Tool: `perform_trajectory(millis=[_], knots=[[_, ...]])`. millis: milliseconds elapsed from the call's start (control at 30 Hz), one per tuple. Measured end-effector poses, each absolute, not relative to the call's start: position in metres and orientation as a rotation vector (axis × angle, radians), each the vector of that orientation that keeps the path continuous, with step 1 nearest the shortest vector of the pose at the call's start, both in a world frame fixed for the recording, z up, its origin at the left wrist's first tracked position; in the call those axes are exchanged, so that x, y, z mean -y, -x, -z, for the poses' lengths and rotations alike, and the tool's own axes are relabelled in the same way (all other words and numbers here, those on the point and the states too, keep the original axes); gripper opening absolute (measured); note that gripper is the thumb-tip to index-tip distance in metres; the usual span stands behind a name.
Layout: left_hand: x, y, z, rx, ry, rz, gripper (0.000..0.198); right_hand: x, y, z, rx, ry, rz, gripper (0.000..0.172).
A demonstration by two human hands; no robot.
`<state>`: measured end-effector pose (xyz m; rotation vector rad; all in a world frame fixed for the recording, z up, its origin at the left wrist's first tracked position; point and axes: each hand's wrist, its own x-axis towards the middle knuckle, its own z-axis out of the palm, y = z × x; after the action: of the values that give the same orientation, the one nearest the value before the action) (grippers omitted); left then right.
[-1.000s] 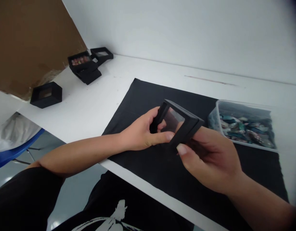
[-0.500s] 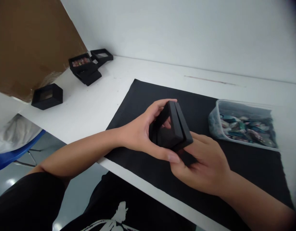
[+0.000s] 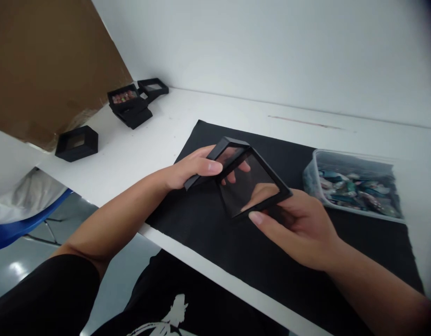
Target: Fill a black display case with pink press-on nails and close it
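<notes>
A black frame case with clear windows (image 3: pixel 252 179) is spread open between my hands, above the black mat (image 3: pixel 201 238). My left hand (image 3: pixel 197 168) grips its left half, thumb on the near face. My right hand (image 3: pixel 299 228) pinches the lower right edge of the right half, thumb in front. Fingers of both hands show through the clear film. The two halves meet along the upper middle edge. Right of the case, a clear plastic tub (image 3: pixel 316 179) holds several small wrapped packets in teal and pink.
Several black frame boxes (image 3: pixel 134 112) are piled at the back left, one with reddish items inside. Another black box (image 3: pixel 77 143) lies nearer, at the left. A blue chair (image 3: pixel 36 221) stands beyond the table's left edge.
The black case was nearly closed and is now opened wide, its windows facing me. My left hand has moved left with one half, while my right hand holds the other.
</notes>
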<state>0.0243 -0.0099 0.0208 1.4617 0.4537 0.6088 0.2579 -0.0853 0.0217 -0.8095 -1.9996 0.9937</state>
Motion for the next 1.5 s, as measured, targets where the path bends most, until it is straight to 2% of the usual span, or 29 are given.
perform_trajectory(millis=[67,133,267,333,600,700,867,933,1067,1233,1333,1500], knots=[[0.008,-0.023,-0.022,-0.495,-1.528,-0.557,0.058,0.083,-0.258,-0.018,1.984,0.775,-1.081,0.008],[0.007,-0.022,-0.023,-0.543,-1.585,-0.555,0.056,0.081,-0.258,-0.015,1.925,0.798,-1.152,0.015],[0.01,-0.018,-0.029,-0.615,-1.644,-0.558,0.057,0.078,-0.253,-0.008,1.72,1.107,-1.209,0.03],[0.009,-0.013,-0.034,-0.687,-1.703,-0.573,0.06,0.074,-0.25,-0.003,1.625,1.175,-1.279,0.025],[-0.002,-0.001,-0.044,-1.045,-1.685,-0.544,0.038,0.069,-0.245,0.007,1.518,1.279,-1.367,0.011],[-0.005,-0.002,-0.04,-1.159,-1.716,-0.668,0.037,0.068,-0.245,0.008,1.471,1.323,-1.36,0.011],[0.001,-0.012,-0.035,-1.461,-1.812,-1.066,0.051,0.067,-0.247,0.008,1.436,1.42,-1.36,0.032],[0.007,-0.018,-0.036,-1.622,-1.918,-1.217,0.053,0.066,-0.25,0.004,1.476,1.443,-1.364,0.028],[0.024,-0.024,-0.035,-1.609,-2.306,-1.289,0.055,0.063,-0.252,-0.006,1.722,1.574,-1.189,0.021],[0.035,-0.021,-0.027,-1.3,-2.796,-1.208,0.066,0.069,-0.244,-0.009,2.222,1.754,-0.685,0.044],[0.031,-0.024,-0.02,-1.164,-2.998,-1.177,0.065,0.072,-0.24,-0.008,2.387,1.707,-0.6,0.046],[0.026,-0.032,-0.021,-1.042,-3.026,-1.38,0.057,0.071,-0.242,-0.007,2.434,1.634,-0.57,0.041]])
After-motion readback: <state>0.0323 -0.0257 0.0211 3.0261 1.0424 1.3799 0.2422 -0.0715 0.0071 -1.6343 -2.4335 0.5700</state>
